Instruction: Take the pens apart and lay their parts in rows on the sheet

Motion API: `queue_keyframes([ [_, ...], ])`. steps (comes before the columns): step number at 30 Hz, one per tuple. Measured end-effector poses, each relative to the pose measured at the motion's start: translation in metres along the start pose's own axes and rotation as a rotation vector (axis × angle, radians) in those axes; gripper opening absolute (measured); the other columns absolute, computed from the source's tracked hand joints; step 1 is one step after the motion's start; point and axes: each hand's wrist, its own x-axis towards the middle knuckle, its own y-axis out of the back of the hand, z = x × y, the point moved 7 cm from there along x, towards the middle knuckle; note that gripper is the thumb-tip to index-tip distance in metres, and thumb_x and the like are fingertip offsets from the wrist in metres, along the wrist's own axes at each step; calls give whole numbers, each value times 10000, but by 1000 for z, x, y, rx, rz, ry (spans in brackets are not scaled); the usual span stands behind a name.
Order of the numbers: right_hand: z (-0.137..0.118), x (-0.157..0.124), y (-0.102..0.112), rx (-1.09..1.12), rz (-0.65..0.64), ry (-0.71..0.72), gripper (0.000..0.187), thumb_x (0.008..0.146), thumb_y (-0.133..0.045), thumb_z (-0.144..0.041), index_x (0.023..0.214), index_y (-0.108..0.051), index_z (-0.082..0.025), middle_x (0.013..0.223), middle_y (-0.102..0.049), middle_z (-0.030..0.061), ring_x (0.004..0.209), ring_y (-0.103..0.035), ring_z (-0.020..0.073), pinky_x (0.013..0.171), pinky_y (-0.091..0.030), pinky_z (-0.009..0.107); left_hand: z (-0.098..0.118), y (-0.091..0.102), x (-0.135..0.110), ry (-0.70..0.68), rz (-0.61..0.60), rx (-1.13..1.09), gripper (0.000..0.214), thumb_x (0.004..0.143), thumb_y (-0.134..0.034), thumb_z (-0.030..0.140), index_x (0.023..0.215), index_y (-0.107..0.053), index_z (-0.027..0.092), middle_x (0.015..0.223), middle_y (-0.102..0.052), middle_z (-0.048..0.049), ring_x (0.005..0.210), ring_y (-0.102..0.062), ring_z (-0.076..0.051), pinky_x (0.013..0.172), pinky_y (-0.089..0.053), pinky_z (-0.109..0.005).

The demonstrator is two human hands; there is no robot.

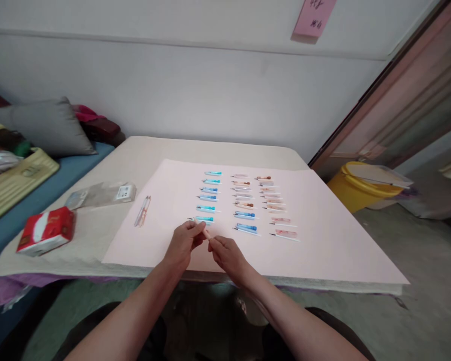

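Observation:
Both of my hands meet over the front of a pale pink sheet [323, 250], closed on one slim, pale pinkish pen part [207, 234] between them. My left hand [186, 238] pinches its upper left end, and my right hand [225, 252] grips its lower right end. Much of the part is hidden by fingers. Just beyond my left hand lies a teal pen barrel [205, 219] with a thin refill. More barrels with refills lie in columns: blue ones [246, 227] in the middle, pink ones [286, 233] at right. A few slim pens [143, 210] rest together at left.
On the cloth-covered table [97, 220] at left are a red tissue pack [47, 230] and a clear plastic packet [101, 194]. A sofa with a grey cushion [52, 128] stands left. At right, a yellow bucket [355, 185] is on the floor. A wall rises behind the table.

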Motion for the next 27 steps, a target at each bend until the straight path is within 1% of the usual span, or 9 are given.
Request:
queue_keyframes([
  [4, 4, 2, 1, 79, -30, -28, 287, 831, -446, -411, 682, -487, -169, 373, -313, -101, 333, -203, 38, 358, -128, 198, 2, -13, 0, 16, -170, -184, 223, 728, -656, 256, 919, -621, 146, 931, -664, -91, 861, -616, -162, 821, -459, -321],
  [6, 4, 2, 3, 74, -32, -22, 291, 828, -452, -419, 685, -486, -168, 373, -310, -102, 331, -197, 37, 357, -122, 198, 2, -15, 0, 10, -213, -205, 253, 724, -656, 215, 963, -619, 138, 971, -659, -109, 913, -607, -180, 849, -451, -334],
  [9, 3, 1, 4, -15, -20, 2, 300, 831, -455, -411, 663, -484, -164, 371, -337, -92, 336, -239, 36, 369, -147, 195, 0, -8, 2, -17, -151, -137, 136, 691, -687, 194, 785, -622, 121, 850, -666, -86, 805, -613, -156, 771, -468, -291],
  [11, 3, 1, 5, -62, -12, 1, 311, 834, -452, -415, 654, -487, -163, 370, -351, -87, 341, -261, 38, 378, -166, 195, -2, -4, 2, -15, -111, -99, 134, 682, -699, 210, 698, -603, 118, 776, -655, -62, 728, -603, -133, 720, -472, -268],
  [13, 4, 1, 6, -74, -4, -4, 313, 836, -448, -415, 654, -490, -164, 368, -357, -85, 341, -265, 40, 382, -173, 198, -4, -5, 2, 1, -123, -124, 138, 700, -687, 235, 747, -625, 121, 797, -657, -65, 759, -609, -141, 742, -474, -278],
  [16, 4, 1, 8, -66, 7, -6, 301, 837, -441, -402, 659, -492, -165, 366, -360, -85, 337, -258, 42, 382, -171, 202, -4, -11, 2, 24, -209, -203, 233, 723, -665, 222, 937, -642, 134, 939, -661, -99, 916, -604, -181, 836, -461, -324],
  [18, 4, 1, 9, -67, 8, -5, 297, 835, -445, -396, 655, -495, -165, 365, -362, -83, 338, -259, 42, 385, -172, 202, -4, -11, 3, 10, -217, -177, 226, 712, -673, 201, 924, -643, 130, 936, -663, -104, 902, -608, -183, 826, -467, -325],
  [22, 5, 0, 8, -90, -8, -4, 291, 828, -457, -385, 644, -500, -164, 369, -369, -79, 348, -272, 43, 388, -175, 201, -6, -3, 6, -6, -131, -53, 139, 700, -689, 227, 760, -636, 114, 796, -662, -81, 719, -613, -142, 708, -487, -278],
  [27, 5, -2, 9, -62, -5, -29, 289, 837, -449, -394, 665, -499, -168, 367, -358, -87, 338, -246, 42, 376, -154, 202, -7, -11, 3, 28, -219, -204, 261, 719, -667, 184, 974, -638, 133, 980, -659, -118, 941, -605, -198, 839, -470, -336],
])
